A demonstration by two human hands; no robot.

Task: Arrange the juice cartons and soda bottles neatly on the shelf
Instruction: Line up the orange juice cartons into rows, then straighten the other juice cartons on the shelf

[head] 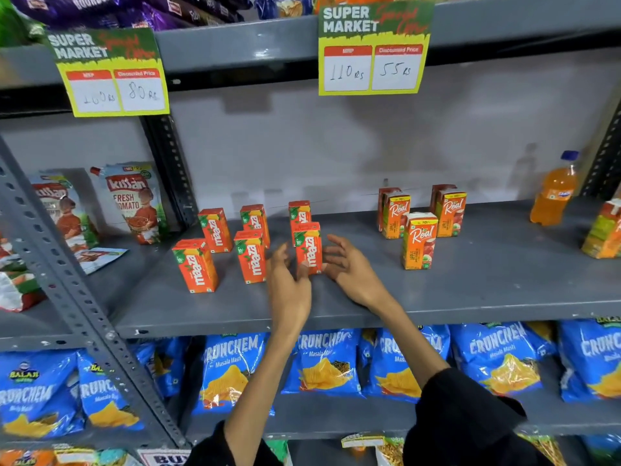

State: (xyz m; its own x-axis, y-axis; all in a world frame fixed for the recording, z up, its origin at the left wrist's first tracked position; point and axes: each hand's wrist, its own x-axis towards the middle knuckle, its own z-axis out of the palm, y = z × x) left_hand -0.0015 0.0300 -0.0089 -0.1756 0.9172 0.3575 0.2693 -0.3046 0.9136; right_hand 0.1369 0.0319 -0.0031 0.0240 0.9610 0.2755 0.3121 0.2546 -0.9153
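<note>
Several red-orange Maaza juice cartons (196, 265) stand upright in two loose rows on the grey shelf (470, 290). My left hand (287, 284) and my right hand (347, 267) flank the front right Maaza carton (309, 243), which stands on the shelf. Both hands have spread fingers, and their fingertips touch its lower sides. Further right stand several orange Real apple juice cartons (420, 240). An orange soda bottle (554, 193) with a blue cap stands at the back right.
A multicoloured carton pack (605, 230) sits at the right edge. Kissan tomato pouches (134, 203) fill the left bay beyond a slanted steel post (67, 264). Blue Crunchem snack bags (228, 371) line the shelf below. Price signs (373, 48) hang from the shelf above.
</note>
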